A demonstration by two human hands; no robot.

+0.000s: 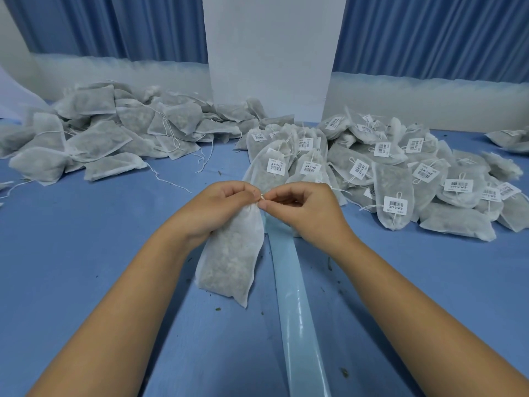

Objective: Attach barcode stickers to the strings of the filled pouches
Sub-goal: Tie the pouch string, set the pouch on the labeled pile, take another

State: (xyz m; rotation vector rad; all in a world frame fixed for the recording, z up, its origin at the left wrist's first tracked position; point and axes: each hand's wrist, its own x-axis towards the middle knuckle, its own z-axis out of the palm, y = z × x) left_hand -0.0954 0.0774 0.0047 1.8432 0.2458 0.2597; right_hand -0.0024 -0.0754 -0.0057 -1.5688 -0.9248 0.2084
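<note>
A filled white mesh pouch [232, 259] lies on the blue table in front of me, its neck lifted. My left hand [213, 206] grips the gathered neck of this pouch. My right hand [306, 209] pinches something small at the pouch's top, right beside the left fingertips; whether it is the string or a sticker is hidden by the fingers. A glossy pale blue backing strip [297, 305] runs from under my right hand toward me.
A heap of unlabelled pouches [100, 138] with loose strings fills the left back. A heap of pouches with barcode stickers [395, 173] covers the right. A white pillar [269, 53] and blue curtains [114, 24] stand behind. Small green crumbs dot the table [86, 253].
</note>
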